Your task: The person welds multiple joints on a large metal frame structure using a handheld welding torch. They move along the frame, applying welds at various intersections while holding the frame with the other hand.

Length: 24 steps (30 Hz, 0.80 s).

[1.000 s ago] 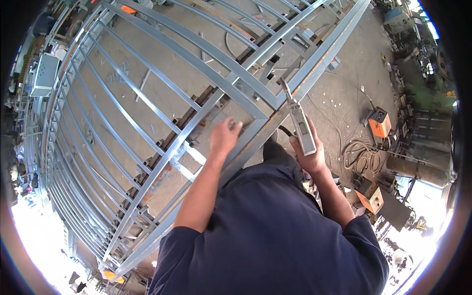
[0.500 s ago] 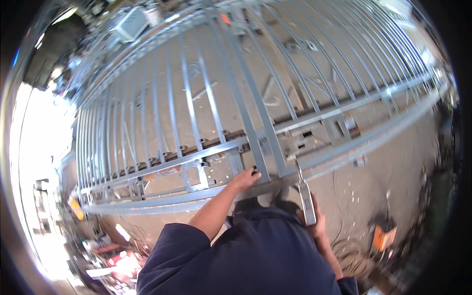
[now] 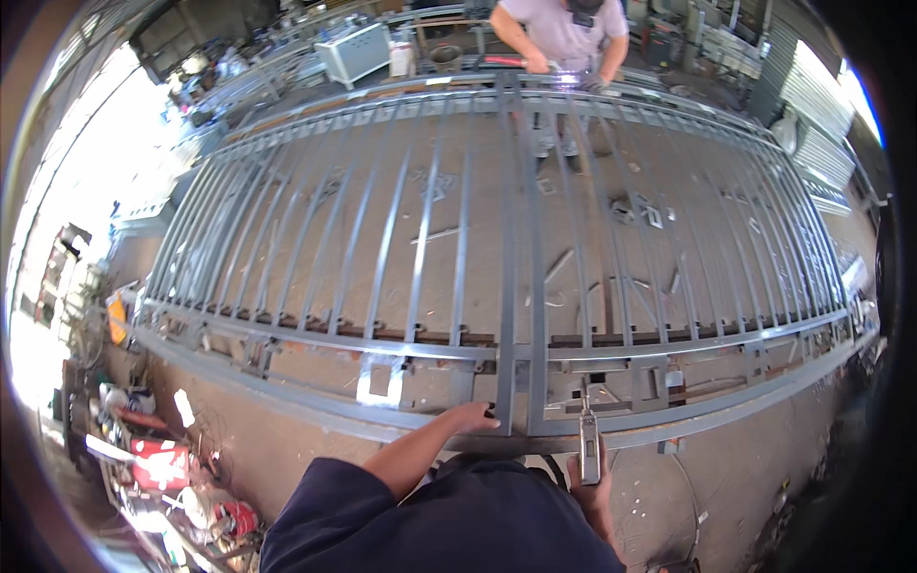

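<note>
A large grey metal gate panel of upright bars spreads out in front of me. My left hand is at the near end of its paired middle uprights, just left of them. The fingers are curled round something small and dark that I cannot make out. My right hand grips a silver hand tool with a long boxy body and a slim front end. That front end points away from me, over the near edge of the panel, right of the middle uprights. Whether it touches the metal, I cannot tell.
Across the panel a person bends over its far edge with a red-handled tool. Metal offcuts lie on the floor under the bars. A white cabinet stands far left. Red equipment sits near left.
My view has tilted up and levelled, bringing the far edge and the other person into sight. Both hands keep about the same places at the panel; the silver tool is still in my right hand.
</note>
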### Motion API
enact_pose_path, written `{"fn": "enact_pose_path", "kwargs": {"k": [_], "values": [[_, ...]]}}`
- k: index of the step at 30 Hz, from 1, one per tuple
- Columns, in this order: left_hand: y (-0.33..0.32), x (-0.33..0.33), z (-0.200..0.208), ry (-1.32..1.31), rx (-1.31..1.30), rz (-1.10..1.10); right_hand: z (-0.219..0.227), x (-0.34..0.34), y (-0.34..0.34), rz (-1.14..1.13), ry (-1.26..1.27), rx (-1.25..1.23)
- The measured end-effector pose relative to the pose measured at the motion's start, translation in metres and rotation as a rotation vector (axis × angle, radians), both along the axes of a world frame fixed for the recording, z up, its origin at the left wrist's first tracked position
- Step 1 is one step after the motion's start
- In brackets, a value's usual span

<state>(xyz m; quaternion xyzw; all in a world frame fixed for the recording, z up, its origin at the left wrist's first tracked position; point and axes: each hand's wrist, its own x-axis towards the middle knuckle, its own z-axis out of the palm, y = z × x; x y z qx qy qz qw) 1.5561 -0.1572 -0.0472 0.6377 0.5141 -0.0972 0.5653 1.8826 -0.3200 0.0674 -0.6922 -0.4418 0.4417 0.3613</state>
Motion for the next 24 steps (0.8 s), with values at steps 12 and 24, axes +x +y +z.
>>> {"fn": "enact_pose_path", "kwargs": {"k": [12,24], "values": [[-0.004,-0.002,-0.011,0.094,-0.020,0.016,0.017,0.065,0.098,-0.079,-0.042,0.114],[-0.035,0.054,0.033,0.554,0.226,0.231,-0.026,0.174,0.161,0.219,0.258,-0.223]]}}
